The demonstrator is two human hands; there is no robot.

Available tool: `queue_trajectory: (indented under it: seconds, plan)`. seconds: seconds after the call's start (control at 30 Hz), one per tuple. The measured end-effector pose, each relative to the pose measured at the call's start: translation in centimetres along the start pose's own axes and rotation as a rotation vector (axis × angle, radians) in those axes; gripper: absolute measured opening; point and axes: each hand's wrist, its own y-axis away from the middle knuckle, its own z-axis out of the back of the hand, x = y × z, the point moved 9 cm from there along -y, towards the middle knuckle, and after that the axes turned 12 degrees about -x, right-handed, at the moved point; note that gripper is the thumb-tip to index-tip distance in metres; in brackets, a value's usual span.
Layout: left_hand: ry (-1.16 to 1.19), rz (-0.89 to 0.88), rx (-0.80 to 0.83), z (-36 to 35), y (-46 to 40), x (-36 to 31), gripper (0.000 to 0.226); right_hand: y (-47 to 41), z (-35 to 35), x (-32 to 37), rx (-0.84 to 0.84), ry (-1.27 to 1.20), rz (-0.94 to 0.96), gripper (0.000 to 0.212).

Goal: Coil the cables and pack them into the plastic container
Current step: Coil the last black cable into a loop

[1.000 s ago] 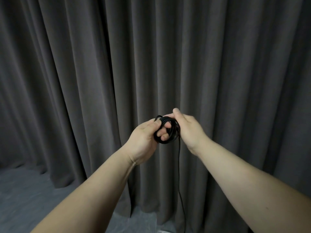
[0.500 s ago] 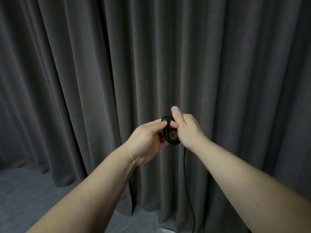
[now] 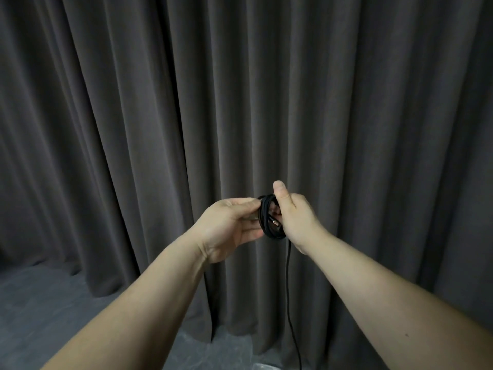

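Observation:
A black cable (image 3: 267, 222) is wound into a small tight coil held up in front of me at chest height. My left hand (image 3: 229, 225) pinches the coil's left side with thumb and fingers. My right hand (image 3: 293, 217) grips its right side, thumb pointing up. A plug end shows inside the coil. The loose tail of the cable (image 3: 289, 303) hangs straight down from the coil and leaves the frame at the bottom. No plastic container can be made out clearly.
A dark grey pleated curtain (image 3: 160, 116) fills the background. Grey floor (image 3: 40, 303) shows at the lower left. A pale edge of something (image 3: 264, 366) peeks in at the bottom, too little to identify.
The coil has turned from face-on to nearly edge-on between my hands. My right thumb has risen above it, and the hanging tail has shifted slightly right.

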Motion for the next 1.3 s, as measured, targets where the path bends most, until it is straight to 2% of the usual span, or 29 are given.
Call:
queue_trajectory:
  seconds: [0.2,0.3,0.5,0.7,0.8,0.97,1.03,1.17,1.3]
  plan:
    - [-0.058,-0.095,0.033,-1.0,0.4,0.4,0.014,-0.1,0.2,0.2,-0.066,-0.029,0.011,0.062]
    - [-0.023,-0.153,0.015,-1.2,0.1,0.3,0.018,-0.1,-0.1,0.1,-0.081,-0.092,-0.02,0.067]
    - [0.1,-0.287,0.021,-1.4,0.2,-0.5,0.015,0.1,-0.9,1.3,0.002,-0.198,-0.025,0.065]
    - [0.226,-0.211,0.066,-1.7,0.1,0.0,0.013,0.8,-1.3,1.1,0.065,-0.253,-0.118,0.058]
    - [0.173,-0.188,0.081,-1.6,0.0,0.4,0.019,1.0,-1.7,0.4,0.07,-0.233,-0.148,0.064]
    - [-0.085,-0.379,0.062,-1.5,0.3,-0.5,0.021,1.0,-1.9,0.8,0.116,-0.212,-0.124,0.067]
    - [-0.113,-0.417,0.044,-1.5,0.5,-0.7,0.023,0.9,-2.0,0.9,0.127,-0.192,-0.103,0.068]
    - [0.041,-0.357,0.087,-1.7,1.0,-0.7,0.018,0.4,-2.4,0.8,0.124,-0.125,-0.055,0.078]
    - [0.139,-0.223,0.15,-2.1,1.3,0.4,0.019,0.9,-2.1,1.1,0.154,-0.107,-0.071,0.071]
